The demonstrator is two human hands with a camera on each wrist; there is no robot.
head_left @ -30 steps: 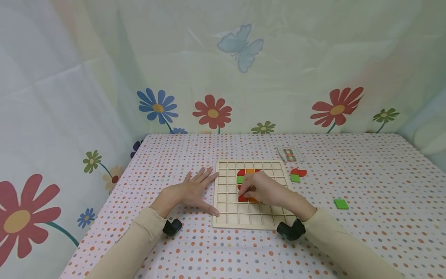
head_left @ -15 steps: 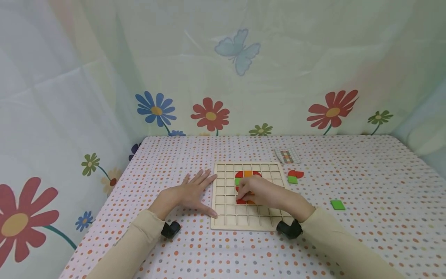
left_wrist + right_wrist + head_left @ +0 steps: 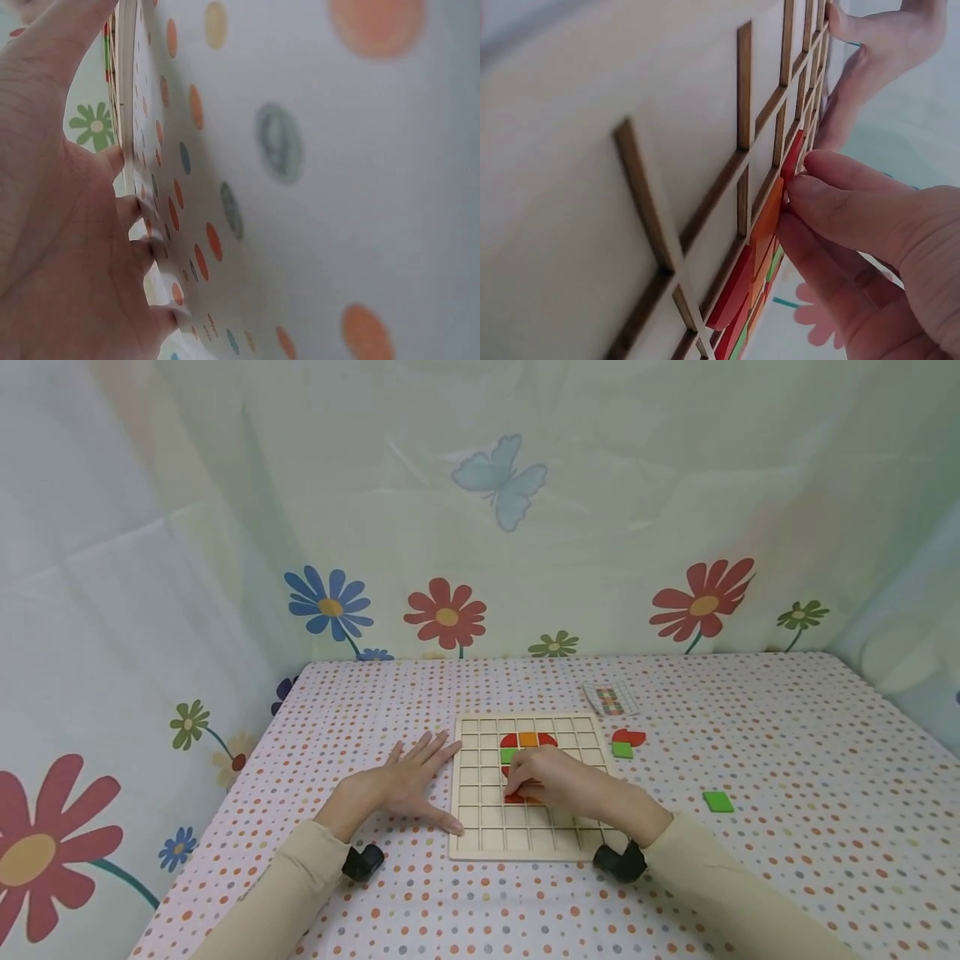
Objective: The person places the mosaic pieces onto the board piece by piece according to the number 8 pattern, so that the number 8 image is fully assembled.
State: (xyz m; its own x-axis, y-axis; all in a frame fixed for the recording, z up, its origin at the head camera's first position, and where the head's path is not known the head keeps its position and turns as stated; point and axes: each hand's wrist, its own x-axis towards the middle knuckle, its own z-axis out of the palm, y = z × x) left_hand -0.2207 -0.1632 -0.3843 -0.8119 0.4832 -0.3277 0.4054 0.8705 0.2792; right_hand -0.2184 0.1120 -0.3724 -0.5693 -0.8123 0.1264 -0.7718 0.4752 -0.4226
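Observation:
A wooden grid board lies on the dotted tablecloth. My left hand is spread flat at its left side, with thumb and fingertips touching the edge. My right hand reaches over the middle, fingers curled and fingertips pinching a red tile at the pattern's near left corner. An orange tile sits in the pattern's top row between red rounded tiles, with a green tile below the left one. My right hand hides part of the pattern.
Right of the board lie red rounded pieces and a green square. Another green square is farther right. A printed pattern card rests behind them. A flowered curtain hangs behind the table.
The whole view has shifted slightly, so the board and table appear lower and a little left. My right fingertips stay at the same red tile, and my left hand keeps its place.

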